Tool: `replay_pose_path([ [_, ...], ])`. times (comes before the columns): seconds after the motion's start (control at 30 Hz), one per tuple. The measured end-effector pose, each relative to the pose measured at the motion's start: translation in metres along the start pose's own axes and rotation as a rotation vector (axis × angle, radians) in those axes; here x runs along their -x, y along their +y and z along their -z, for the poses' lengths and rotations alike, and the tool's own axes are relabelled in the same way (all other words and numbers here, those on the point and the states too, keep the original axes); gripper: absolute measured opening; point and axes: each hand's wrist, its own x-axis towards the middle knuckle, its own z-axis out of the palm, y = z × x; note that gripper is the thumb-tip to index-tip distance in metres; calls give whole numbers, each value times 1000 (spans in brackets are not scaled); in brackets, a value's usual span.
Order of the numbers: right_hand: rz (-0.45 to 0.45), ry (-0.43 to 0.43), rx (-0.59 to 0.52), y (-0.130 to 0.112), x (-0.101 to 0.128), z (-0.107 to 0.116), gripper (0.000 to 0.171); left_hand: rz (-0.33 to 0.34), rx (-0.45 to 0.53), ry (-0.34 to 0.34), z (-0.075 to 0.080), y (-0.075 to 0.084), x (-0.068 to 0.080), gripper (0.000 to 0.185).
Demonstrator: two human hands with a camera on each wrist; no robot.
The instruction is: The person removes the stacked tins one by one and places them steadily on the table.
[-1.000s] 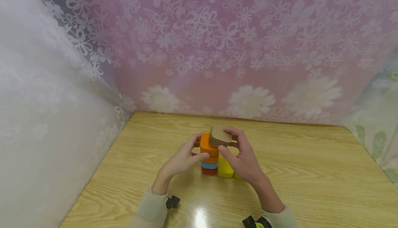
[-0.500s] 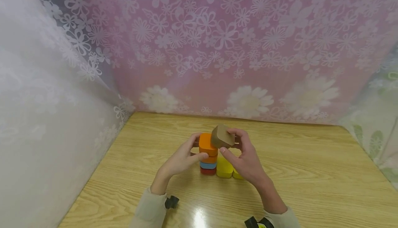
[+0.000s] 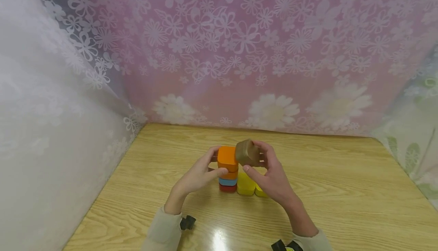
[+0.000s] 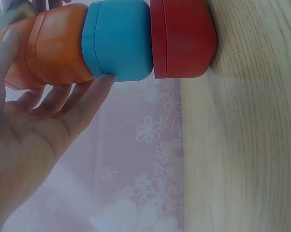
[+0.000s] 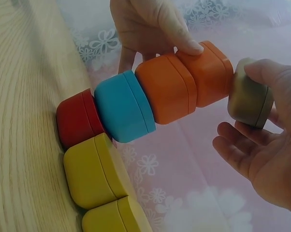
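Note:
A stack of small rounded-square lidded cases stands on the table: a red case (image 3: 227, 188) lowest, then a blue case (image 3: 228, 182), a lower orange case (image 5: 162, 87) and an upper orange case (image 3: 227, 154). My left hand (image 3: 202, 171) holds the stack near the top, thumb in front and fingers behind; in the left wrist view one fingertip touches the blue case. My right hand (image 3: 275, 177) grips a gold-brown case (image 5: 247, 96), tilted, close beside the upper orange case. Whether those two touch is unclear.
Two yellow cases, a nearer one (image 3: 246, 184) and another (image 3: 261, 191) partly hidden by my right hand, sit right of the stack. The wooden table (image 3: 137, 197) meets a pink flowered curtain (image 3: 219, 102) behind and pale curtains at both sides.
The gold-brown case has tipped from nearly flat to steeply tilted and moved slightly right, off the upper orange case. The left hand stays on the stack.

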Motion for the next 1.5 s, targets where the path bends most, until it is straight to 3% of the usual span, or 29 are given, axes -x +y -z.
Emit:
replay_pose_path([
  [0.33,-23,-9,41,5,3,4,72,10,-7,0,-1,-1,-1,62],
  [1.0,-58,-125,144,8,2,27,68,7,-2,0,0,1,-1,62],
  [1.5,-123,-122,218,17,3,49,71,1,8,0,-1,2,-1,63],
])
